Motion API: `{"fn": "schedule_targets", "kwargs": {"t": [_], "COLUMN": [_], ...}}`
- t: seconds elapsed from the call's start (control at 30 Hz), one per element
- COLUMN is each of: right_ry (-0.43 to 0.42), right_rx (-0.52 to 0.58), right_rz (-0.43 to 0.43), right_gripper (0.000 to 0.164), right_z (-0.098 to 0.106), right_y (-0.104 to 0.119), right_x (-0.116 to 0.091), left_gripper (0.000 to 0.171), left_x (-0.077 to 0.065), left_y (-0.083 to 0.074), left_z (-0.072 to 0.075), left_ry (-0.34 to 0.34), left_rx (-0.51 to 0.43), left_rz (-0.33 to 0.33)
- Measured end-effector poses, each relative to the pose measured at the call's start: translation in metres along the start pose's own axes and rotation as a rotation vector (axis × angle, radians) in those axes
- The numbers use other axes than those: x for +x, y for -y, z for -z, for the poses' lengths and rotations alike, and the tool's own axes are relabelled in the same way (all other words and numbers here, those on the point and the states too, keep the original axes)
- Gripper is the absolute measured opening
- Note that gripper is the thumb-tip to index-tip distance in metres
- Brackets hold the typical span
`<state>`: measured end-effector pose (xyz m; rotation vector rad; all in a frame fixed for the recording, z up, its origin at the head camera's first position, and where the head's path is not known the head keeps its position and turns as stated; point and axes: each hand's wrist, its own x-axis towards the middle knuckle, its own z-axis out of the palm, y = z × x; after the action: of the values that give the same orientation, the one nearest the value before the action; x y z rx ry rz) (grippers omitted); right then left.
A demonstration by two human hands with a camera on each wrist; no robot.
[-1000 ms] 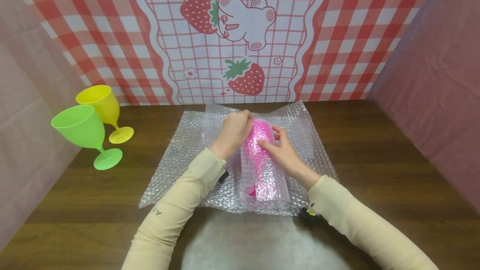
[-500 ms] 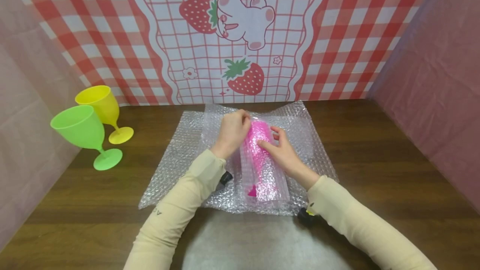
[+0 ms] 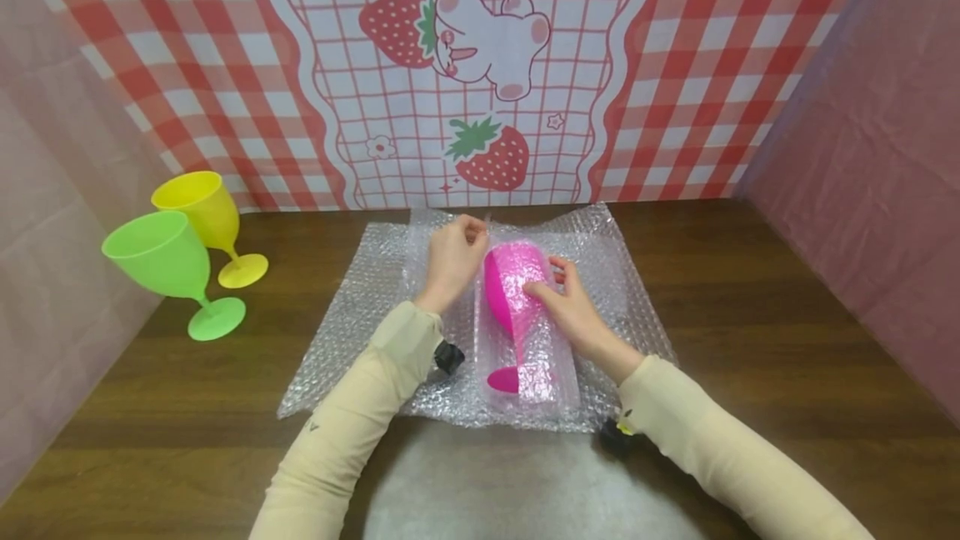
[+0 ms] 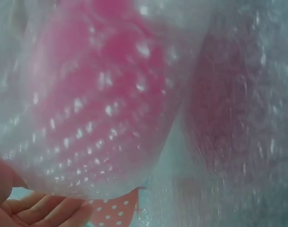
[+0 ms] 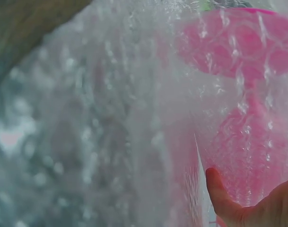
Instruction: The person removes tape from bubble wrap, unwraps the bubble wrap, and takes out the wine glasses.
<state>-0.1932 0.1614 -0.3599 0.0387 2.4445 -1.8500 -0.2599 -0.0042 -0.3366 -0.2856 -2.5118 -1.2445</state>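
Observation:
A pink plastic goblet (image 3: 498,290) lies bowl-away on bubble wrap (image 3: 337,340) in the middle of the table. Its right part is covered by a layer of the wrap, while its left part shows plainly in the head view. My left hand (image 3: 453,261) pinches the edge of a flap of the wrap beside the goblet's rim. With thumb on top and fingers at the far side, my right hand (image 3: 573,311) holds the covered goblet. The left wrist view shows the pink bowl blurred through bubbles; in the right wrist view the goblet's foot (image 5: 229,42) is uppermost.
A green goblet (image 3: 161,257) and a yellow goblet (image 3: 206,211) stand upright at the left of the wooden table (image 3: 757,290). A red-checked strawberry cloth (image 3: 690,65) hangs behind, with pink cloths at both sides. A greyish surface (image 3: 525,482) lies in front.
My left hand has moved left, drawing the wrap flap off the goblet's left part, so its bowl and foot show more plainly. The right hand has kept its hold almost unmoved.

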Motion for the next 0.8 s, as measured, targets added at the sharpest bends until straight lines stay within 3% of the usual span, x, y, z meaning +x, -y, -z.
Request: {"fn": "schedule_targets", "kwargs": {"t": [0.27, 0.47, 0.8], "right_ry": [0.007, 0.005, 0.014], "right_rx": [-0.003, 0.054, 0.084], "right_rz": [0.003, -0.006, 0.009], "right_gripper": [0.071, 0.069, 0.068], "right_z": [0.0015, 0.0022, 0.0055], "right_y": [0.0014, 0.0008, 0.0001], "right_x": [-0.0016, -0.0027, -0.0057], "left_gripper": [0.024, 0.024, 0.023], "left_x": [-0.0012, -0.0012, -0.0011], "left_y": [-0.0006, 0.0016, 0.0052], "left_z": [0.0, -0.0002, -0.0012], "left_ry": [0.07, 0.111, 0.06], "left_rx": [-0.033, -0.016, -0.007], "left_rz": [0.049, 0.069, 0.069]}}
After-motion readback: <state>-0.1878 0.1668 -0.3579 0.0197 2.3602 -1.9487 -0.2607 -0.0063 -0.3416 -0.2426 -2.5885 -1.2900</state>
